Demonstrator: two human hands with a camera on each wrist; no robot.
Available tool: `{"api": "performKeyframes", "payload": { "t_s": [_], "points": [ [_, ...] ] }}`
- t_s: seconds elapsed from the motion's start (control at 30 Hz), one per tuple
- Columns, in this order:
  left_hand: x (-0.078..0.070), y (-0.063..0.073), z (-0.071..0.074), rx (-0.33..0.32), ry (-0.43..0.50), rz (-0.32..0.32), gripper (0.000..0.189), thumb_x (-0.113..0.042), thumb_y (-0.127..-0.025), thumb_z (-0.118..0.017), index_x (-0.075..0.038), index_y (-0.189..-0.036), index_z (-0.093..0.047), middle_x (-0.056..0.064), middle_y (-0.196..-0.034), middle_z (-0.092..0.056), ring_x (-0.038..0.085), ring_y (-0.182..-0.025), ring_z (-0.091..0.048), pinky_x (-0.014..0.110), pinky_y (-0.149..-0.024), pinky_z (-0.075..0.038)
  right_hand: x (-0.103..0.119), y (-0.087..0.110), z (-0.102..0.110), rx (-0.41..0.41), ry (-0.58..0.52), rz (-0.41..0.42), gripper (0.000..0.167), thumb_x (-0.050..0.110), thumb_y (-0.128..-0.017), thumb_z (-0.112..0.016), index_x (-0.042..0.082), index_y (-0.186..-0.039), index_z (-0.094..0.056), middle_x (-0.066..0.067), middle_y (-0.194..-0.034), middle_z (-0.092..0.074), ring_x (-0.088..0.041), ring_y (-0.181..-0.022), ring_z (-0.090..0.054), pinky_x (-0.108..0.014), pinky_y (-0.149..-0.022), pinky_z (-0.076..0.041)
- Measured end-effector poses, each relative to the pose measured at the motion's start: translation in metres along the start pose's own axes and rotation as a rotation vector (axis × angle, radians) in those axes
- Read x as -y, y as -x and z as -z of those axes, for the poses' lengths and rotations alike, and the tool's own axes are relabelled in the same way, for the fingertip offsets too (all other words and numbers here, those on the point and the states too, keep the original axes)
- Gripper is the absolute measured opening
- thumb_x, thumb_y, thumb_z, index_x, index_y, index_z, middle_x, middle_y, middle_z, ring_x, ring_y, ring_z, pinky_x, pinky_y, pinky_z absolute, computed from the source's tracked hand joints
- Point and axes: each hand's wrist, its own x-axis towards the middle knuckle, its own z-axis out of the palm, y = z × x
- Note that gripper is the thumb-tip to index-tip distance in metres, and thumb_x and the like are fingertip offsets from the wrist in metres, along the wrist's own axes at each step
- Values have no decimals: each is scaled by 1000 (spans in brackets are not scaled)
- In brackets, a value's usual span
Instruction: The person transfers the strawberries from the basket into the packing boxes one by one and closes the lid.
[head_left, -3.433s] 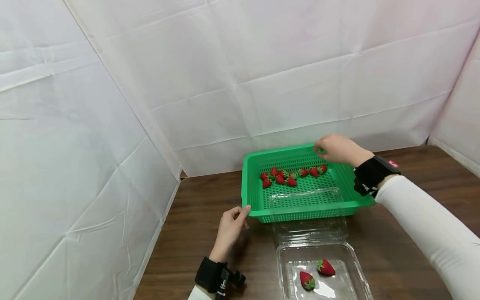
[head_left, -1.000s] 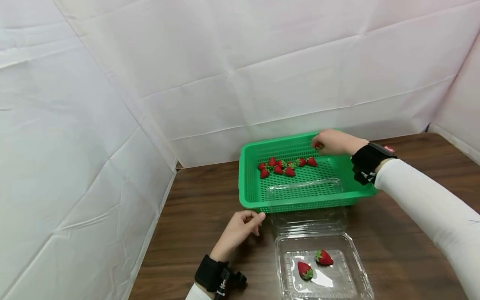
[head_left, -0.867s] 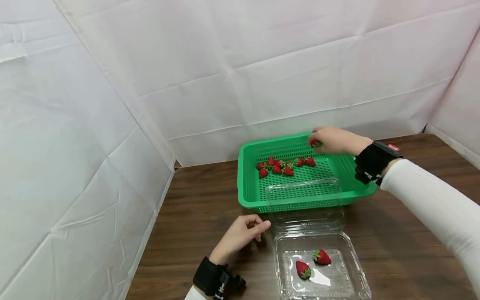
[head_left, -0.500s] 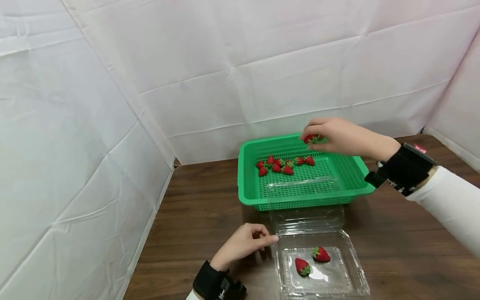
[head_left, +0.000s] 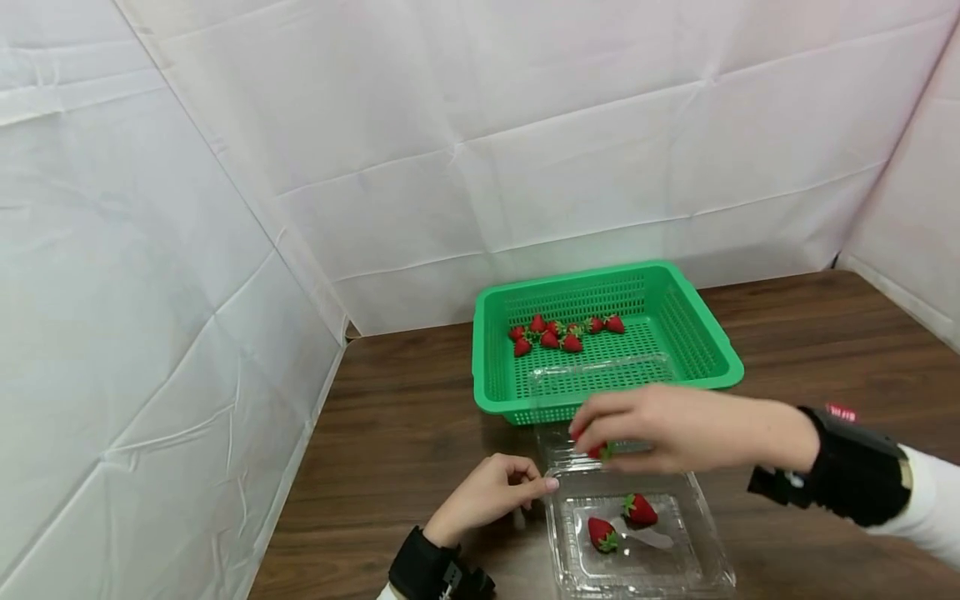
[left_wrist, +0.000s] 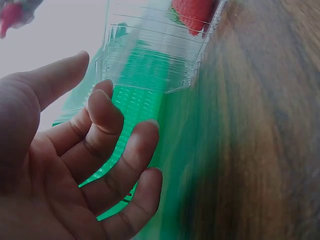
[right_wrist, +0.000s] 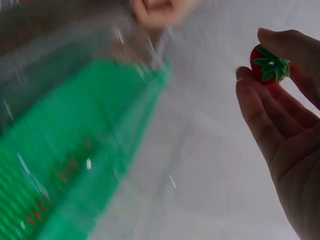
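Note:
My right hand [head_left: 682, 429] pinches a strawberry [right_wrist: 260, 62] between thumb and fingertips, above the hinge side of a clear plastic clamshell container [head_left: 600, 571]. Two strawberries lie apart on the container's floor, one on the left [head_left: 602, 536] and one farther right [head_left: 640, 510]. The container's lid is folded back against the green basket. At the near-left of the hinge, my left hand [head_left: 495, 493] has its thumb tip at the container's left rim; contact is unclear. In the left wrist view its loosely bent fingers [left_wrist: 137, 150] hold nothing.
Behind the container stands a green mesh basket [head_left: 686, 321], with several strawberries [head_left: 550, 339] grouped in its left half. Both rest on a dark wooden table [head_left: 390, 417]. White cloth walls [head_left: 375, 167] close off the back and sides.
My right hand has taken a strawberry from the basket and brought it toward me, over the container. My left hand has moved from the basket's front-left corner to the container's left rim.

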Motion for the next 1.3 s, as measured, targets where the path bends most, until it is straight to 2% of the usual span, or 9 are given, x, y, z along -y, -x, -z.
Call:
{"api": "performKeyframes", "payload": {
  "t_s": [0.13,0.33,0.63,0.93,1.07,1.2,1.3],
  "points": [
    [0,-1,-1,1,9,7,37,-41,-97,-68,-7,-84,-72,14,-71,-66,34,-60,-60,27,-52,-46,6,7,-26,87,-17,-18,29,17,-96,-72,23,-123,-65,7,-123,-59,4,-96,-61,-8,-82,-46],
    [4,-1,-3,12,33,11,34,-39,-98,-67,-8,-86,-72,16,-73,-67,37,-60,-60,27,-51,-44,2,15,-56,176,-80,-79,22,20,-97,-71,23,-118,-67,9,-119,-60,6,-97,-60,-8,-80,-45],
    [5,-1,-3,26,30,11,35,-43,-98,-66,-12,-85,-72,13,-71,-66,29,-56,-61,25,-52,-42,-4,29,-79,288,18,-213,18,15,-89,-79,23,-100,-68,12,-101,-56,5,-76,-55,-15,-64,-46],
    [6,-2,-3,36,3,-7,35,-47,-97,-65,-14,-85,-72,7,-70,-66,22,-55,-60,24,-52,-41,-7,32,-96,294,92,-256,18,14,-87,-79,21,-100,-68,14,-89,-50,4,-70,-47,-18,-58,-42],
    [5,-2,-4,35,1,-4,34,-47,-98,-65,-17,-84,-71,7,-69,-66,21,-55,-59,24,-52,-40,-6,32,-100,269,154,-226,20,14,-84,-81,19,-99,-68,13,-85,-50,3,-69,-48,-19,-57,-43],
    [6,-2,-4,30,-6,-10,36,-47,-98,-64,-14,-85,-71,6,-70,-65,20,-55,-58,23,-53,-39,-6,32,-102,230,209,-185,23,12,-80,-83,18,-97,-69,13,-84,-50,2,-69,-51,-19,-57,-43],
    [5,-2,-4,25,-12,-15,36,-47,-98,-64,-13,-86,-71,5,-70,-66,19,-55,-58,23,-53,-39,-5,31,-102,235,227,-185,23,12,-79,-83,17,-96,-69,12,-84,-52,1,-70,-53,-20,-57,-45]
  ]
}}
